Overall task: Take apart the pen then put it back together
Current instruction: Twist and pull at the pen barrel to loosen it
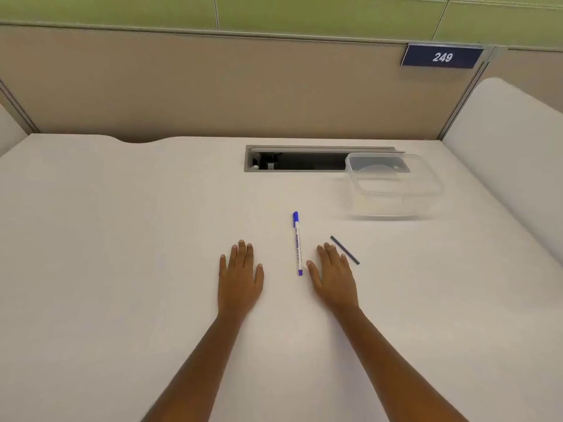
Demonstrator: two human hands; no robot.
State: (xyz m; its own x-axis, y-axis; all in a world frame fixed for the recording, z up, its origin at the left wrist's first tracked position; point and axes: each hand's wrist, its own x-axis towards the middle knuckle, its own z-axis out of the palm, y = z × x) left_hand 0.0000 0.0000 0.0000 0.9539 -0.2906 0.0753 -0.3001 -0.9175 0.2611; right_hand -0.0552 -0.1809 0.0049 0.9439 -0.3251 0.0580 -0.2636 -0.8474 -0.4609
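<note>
From the head view, the pen (297, 243) lies flat on the table (122, 239), whole as far as can be told, with its blue cap at the far end and a small blue tip at the near end. Its long axis runs almost straight away from the person, leaning only a little to the left at the far end.

The pen sits between the two hands. The left hand (239, 277) rests palm down to its left, with a clear gap between them. The right hand (333, 277) rests palm down to its right, and its thumb comes just beside the pen's near end, so this hand looks the nearer one. Both hands lie flat with fingers (242, 254) stretched out and close together, holding nothing.

A thin dark rod (345, 249) lies slantwise just beyond the right hand's outer fingers; whether it touches them is unclear. A clear box (396, 190) stands further off to the right, near a slot (304, 161) in the table.

Judging by this, nothing is taken apart yet; the likely first move is a short sideways reach by the right hand.
</note>
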